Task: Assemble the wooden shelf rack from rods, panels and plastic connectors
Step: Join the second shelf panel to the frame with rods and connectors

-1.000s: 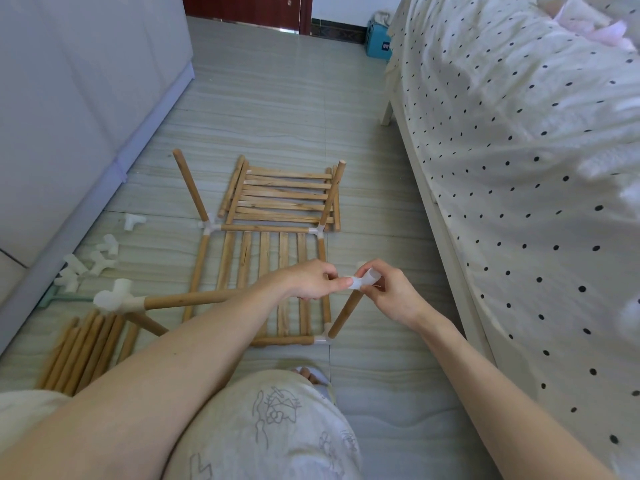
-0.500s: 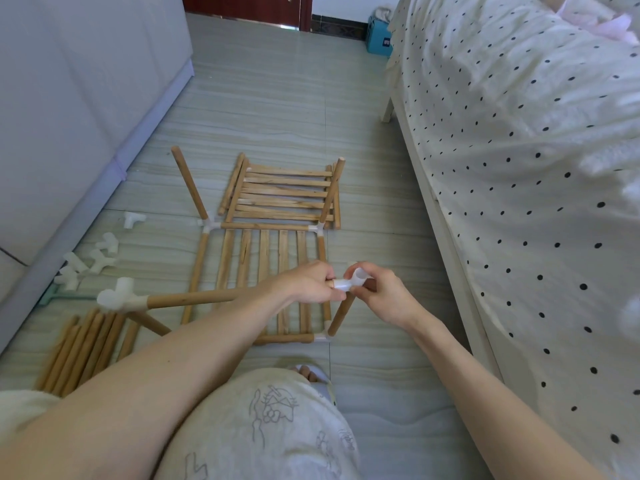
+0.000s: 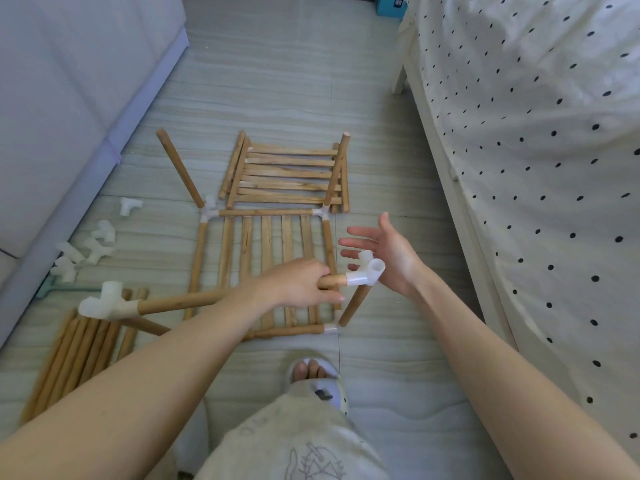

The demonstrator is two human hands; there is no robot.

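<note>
One rod (image 3: 180, 301) in L hand (image 3: 298, 285), R hand (image 3: 384, 251) open.

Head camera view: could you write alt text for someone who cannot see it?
A person's left hand grips a wooden rod capped by a white plastic connector, while the open right hand hovers beside that connector. Below, a half-built slatted shelf frame lies on the floor, beside a bed.
</note>
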